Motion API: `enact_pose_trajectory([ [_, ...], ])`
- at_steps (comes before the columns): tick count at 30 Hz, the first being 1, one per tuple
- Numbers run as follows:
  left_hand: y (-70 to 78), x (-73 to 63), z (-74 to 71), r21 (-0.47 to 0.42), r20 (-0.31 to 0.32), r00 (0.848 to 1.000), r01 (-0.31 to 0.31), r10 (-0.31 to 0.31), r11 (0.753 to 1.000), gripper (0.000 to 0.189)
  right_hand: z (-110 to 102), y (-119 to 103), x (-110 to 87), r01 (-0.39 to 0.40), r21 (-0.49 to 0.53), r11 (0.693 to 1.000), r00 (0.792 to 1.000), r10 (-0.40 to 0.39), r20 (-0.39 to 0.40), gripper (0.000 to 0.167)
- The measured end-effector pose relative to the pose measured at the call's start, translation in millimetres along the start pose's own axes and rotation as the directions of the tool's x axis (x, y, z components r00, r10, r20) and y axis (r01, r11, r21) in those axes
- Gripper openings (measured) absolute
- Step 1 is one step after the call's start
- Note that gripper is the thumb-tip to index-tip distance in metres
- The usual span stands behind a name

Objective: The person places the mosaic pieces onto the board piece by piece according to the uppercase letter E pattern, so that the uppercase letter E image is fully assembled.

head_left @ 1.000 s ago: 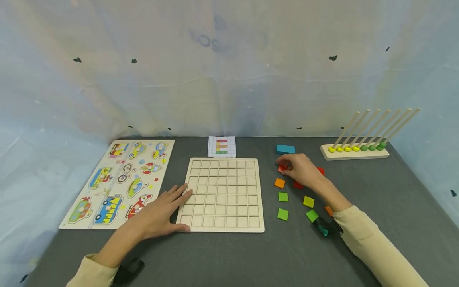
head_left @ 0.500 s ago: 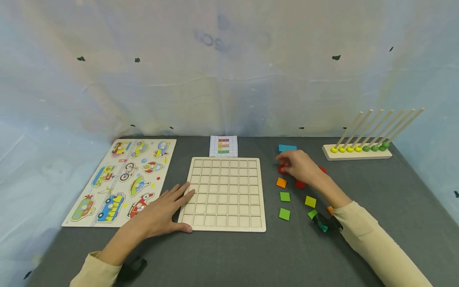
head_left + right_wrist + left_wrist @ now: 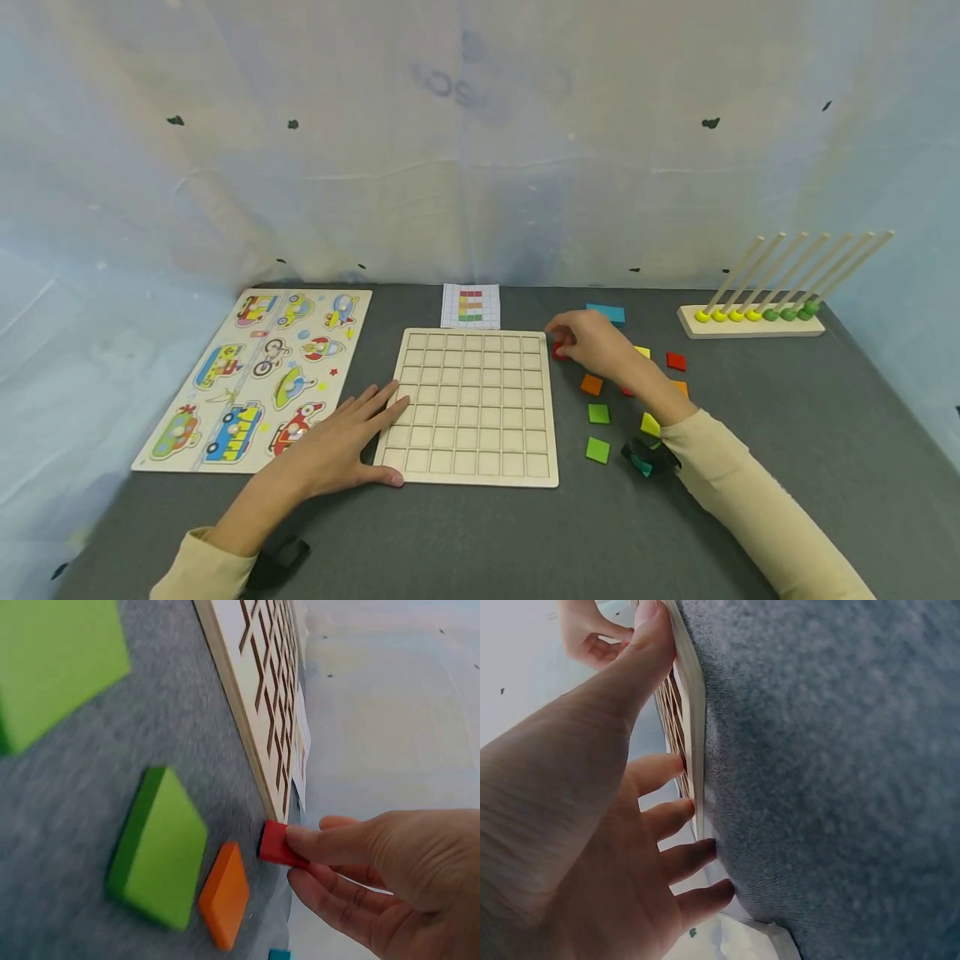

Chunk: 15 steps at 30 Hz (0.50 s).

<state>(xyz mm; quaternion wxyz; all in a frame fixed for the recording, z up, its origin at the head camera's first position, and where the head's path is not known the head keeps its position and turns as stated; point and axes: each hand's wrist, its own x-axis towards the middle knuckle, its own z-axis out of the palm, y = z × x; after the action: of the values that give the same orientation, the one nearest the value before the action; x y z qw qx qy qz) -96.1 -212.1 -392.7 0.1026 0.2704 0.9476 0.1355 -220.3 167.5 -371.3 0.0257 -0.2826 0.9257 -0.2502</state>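
My right hand (image 3: 596, 343) pinches a red square tile (image 3: 277, 844) between thumb and fingers, right by the far right corner of the wooden grid board (image 3: 472, 408). In the right wrist view the tile overlaps the board's corner. My left hand (image 3: 333, 450) lies with spread fingers along the board's left edge, thumb at the near left corner. The left wrist view shows its thumb (image 3: 654, 645) against the board's rim. Every grid cell of the board is bare. Right of the board lie an orange tile (image 3: 592, 384) and two green tiles, one the nearer green tile (image 3: 597, 450).
A small pattern card (image 3: 471, 307) with coloured squares lies behind the board. At left is a vehicle picture puzzle (image 3: 247, 375). A pegged bead stand (image 3: 753, 323) stands back right. A blue block (image 3: 606, 314), a red tile (image 3: 676, 361) and yellow tiles lie around my right arm.
My right hand has moved left with the red tile, from the tile column to the board's far right corner. The left hand stays on the board.
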Motion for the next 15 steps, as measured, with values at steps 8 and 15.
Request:
enact_pose_trajectory([
  [8, 0.1, -0.2, 0.7, 0.007, -0.005, 1.0, 0.004, -0.004, 1.0, 0.104, 2.6, -15.5, 16.4, -0.004, -0.045, 0.999, 1.0, 0.005, 0.027, 0.029],
  [15, 0.1, -0.6, 1.8, 0.005, -0.013, 1.0, 0.005, -0.005, 1.0, 0.104, 5.5, -30.3, 24.1, 0.086, -0.034, 0.996, 0.995, -0.087, -0.049, 0.026],
])
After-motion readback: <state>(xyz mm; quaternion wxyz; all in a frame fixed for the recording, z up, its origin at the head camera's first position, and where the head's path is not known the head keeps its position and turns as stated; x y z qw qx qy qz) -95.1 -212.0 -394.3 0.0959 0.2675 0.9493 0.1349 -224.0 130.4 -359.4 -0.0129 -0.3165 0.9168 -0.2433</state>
